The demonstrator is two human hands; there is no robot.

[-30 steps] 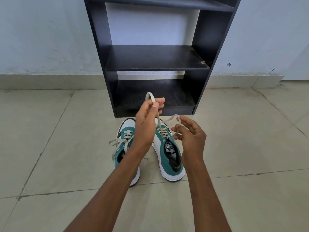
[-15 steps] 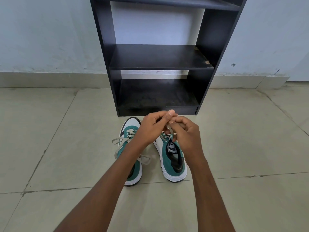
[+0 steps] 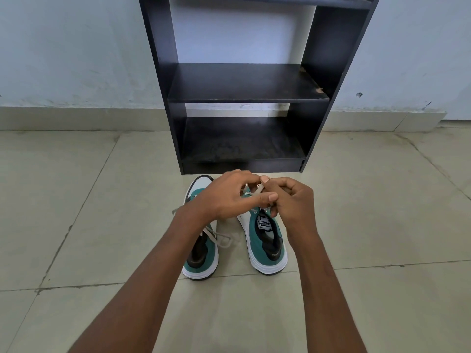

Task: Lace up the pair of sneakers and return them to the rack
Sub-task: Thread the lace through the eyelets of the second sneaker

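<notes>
Two teal-and-white sneakers stand side by side on the floor, toes toward the rack. Over the front of the right sneaker (image 3: 265, 240), my left hand (image 3: 226, 197) and my right hand (image 3: 293, 202) meet, both pinching its beige lace (image 3: 260, 187) between their fingertips. The hands hide most of that shoe's lacing. The left sneaker (image 3: 204, 253) lies under my left forearm; its loose lace ends (image 3: 224, 240) trail onto the floor beside it.
A black shoe rack (image 3: 244, 82) stands against the pale wall just beyond the shoes, with its middle and bottom shelves bare. Beige floor tiles (image 3: 102, 225) spread on both sides.
My left hand has come down from holding the lace raised, and both hands have closed together over the right sneaker's front. The view has tilted slightly.
</notes>
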